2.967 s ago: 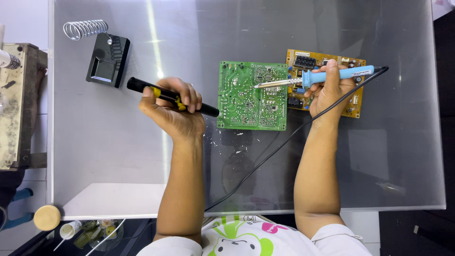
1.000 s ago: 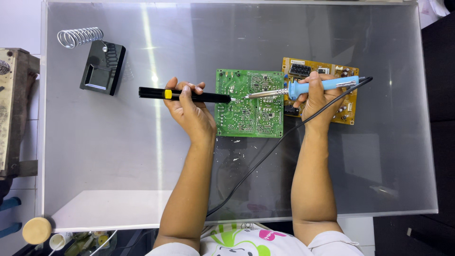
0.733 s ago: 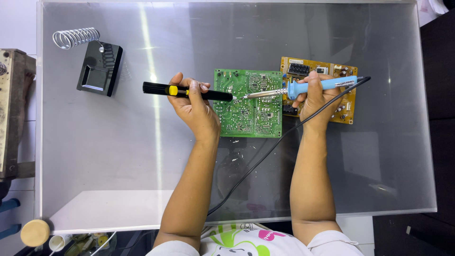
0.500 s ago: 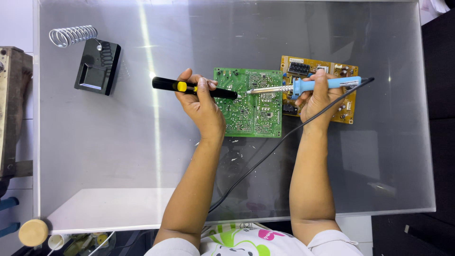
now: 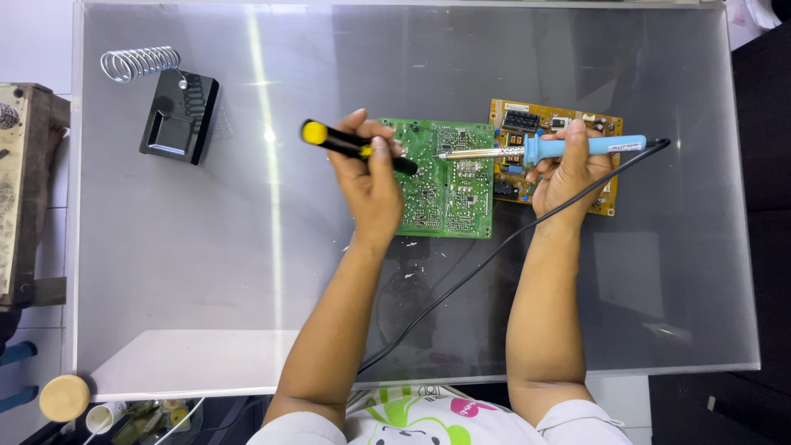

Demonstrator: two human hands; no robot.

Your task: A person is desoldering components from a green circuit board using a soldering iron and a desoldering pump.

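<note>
Two circuit boards lie on the table: one green circuit board (image 5: 449, 185) and one yellow circuit board (image 5: 550, 132), edge to edge.

Two hand tools are in view: one black tool with a yellow end (image 5: 356, 147) and one blue-handled soldering iron (image 5: 544, 149). One black cord (image 5: 494, 247) runs from the iron.

Two hands show, one left hand (image 5: 371, 181) and one right hand (image 5: 568, 173).

One black soldering-iron stand (image 5: 177, 115) sits at the far left, with one coiled wire spring (image 5: 140, 63) on it.

One glass table (image 5: 206, 272) carries all of it.
</note>
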